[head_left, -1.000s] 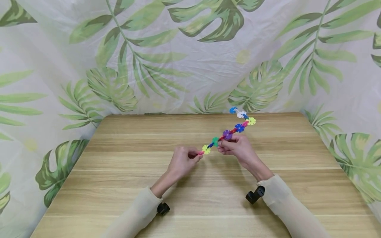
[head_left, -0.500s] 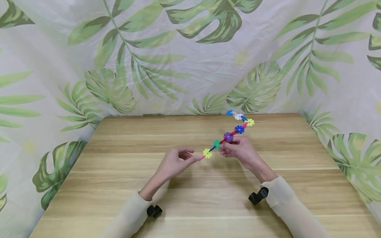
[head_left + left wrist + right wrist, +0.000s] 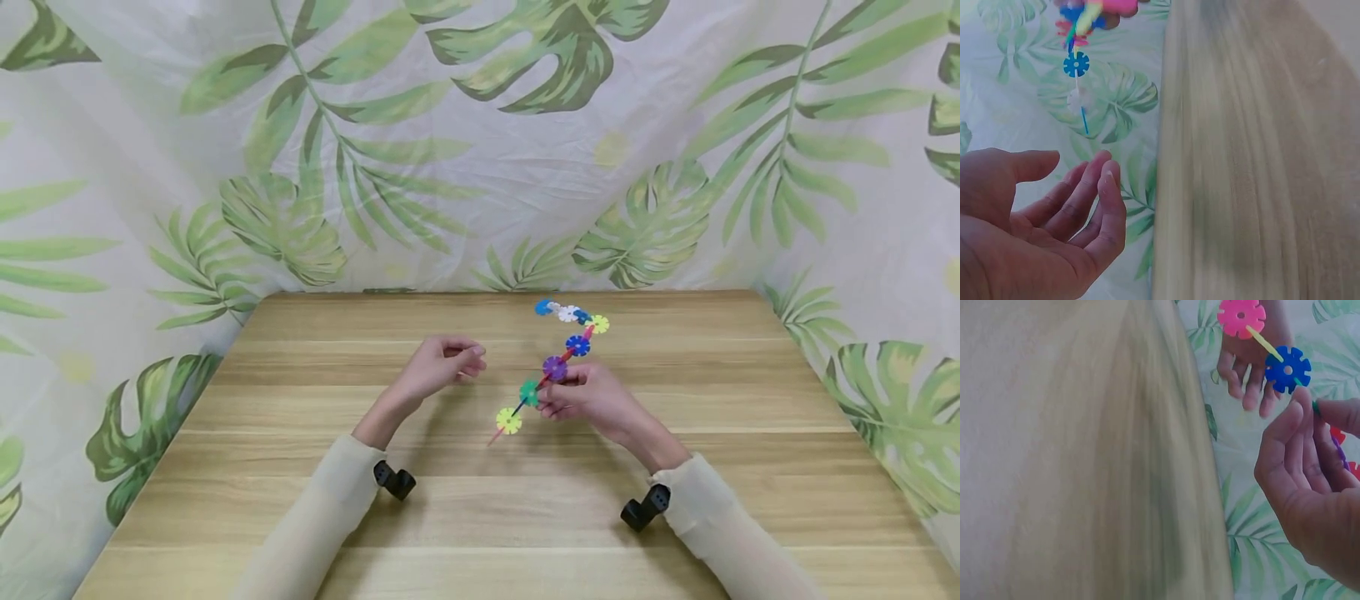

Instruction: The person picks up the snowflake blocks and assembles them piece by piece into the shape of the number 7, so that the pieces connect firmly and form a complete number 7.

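Observation:
A chain of interlocking snowflake discs in several colours slants over the table in the head view. Thumb and fingers of my right hand [image 3: 592,404] pinch its green disc [image 3: 529,393], seen edge-on in the right wrist view. Below the green one, a yellow disc [image 3: 508,421] and an edge-on pink disc [image 3: 495,437] form the near end. Past the purple disc [image 3: 555,367], the chain bends left through a white disc [image 3: 567,313] to a light blue disc [image 3: 545,307]. My left hand [image 3: 438,367] is apart from it, fingers loosely bent and holding nothing.
The wooden table [image 3: 300,517] stretches under both arms. Behind it hangs a leaf-printed cloth [image 3: 525,183], which also shows at both sides. A small black camera [image 3: 393,481] sits on the left wrist and another black camera [image 3: 645,508] on the right.
My left hand has let go of the pink disc at the near end and drawn back to the left. My right hand has brought the chain lower and a little left.

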`<act>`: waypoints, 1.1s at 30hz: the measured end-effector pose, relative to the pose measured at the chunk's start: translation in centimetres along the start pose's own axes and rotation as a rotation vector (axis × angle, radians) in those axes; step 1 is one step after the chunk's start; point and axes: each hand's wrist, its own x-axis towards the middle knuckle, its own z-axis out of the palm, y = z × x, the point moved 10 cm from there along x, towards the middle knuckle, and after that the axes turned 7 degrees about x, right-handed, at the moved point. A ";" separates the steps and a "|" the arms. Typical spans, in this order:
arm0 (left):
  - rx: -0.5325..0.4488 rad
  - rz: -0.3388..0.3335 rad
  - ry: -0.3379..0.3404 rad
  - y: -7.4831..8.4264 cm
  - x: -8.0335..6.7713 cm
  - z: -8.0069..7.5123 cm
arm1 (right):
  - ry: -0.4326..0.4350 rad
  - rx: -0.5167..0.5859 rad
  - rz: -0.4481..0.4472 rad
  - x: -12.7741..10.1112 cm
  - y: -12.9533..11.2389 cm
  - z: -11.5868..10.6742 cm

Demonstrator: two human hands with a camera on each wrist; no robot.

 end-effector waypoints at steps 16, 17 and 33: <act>-0.204 -0.139 0.002 -2.3 2.8 1.0 | -0.169 -0.027 0.061 0.6 2.0 3.2; -0.222 -0.143 0.007 -2.4 3.0 1.0 | -0.176 -0.027 0.063 0.7 2.1 3.4; -0.439 -0.188 0.041 -5.1 4.3 1.4 | -0.237 -0.047 0.163 1.0 4.2 4.2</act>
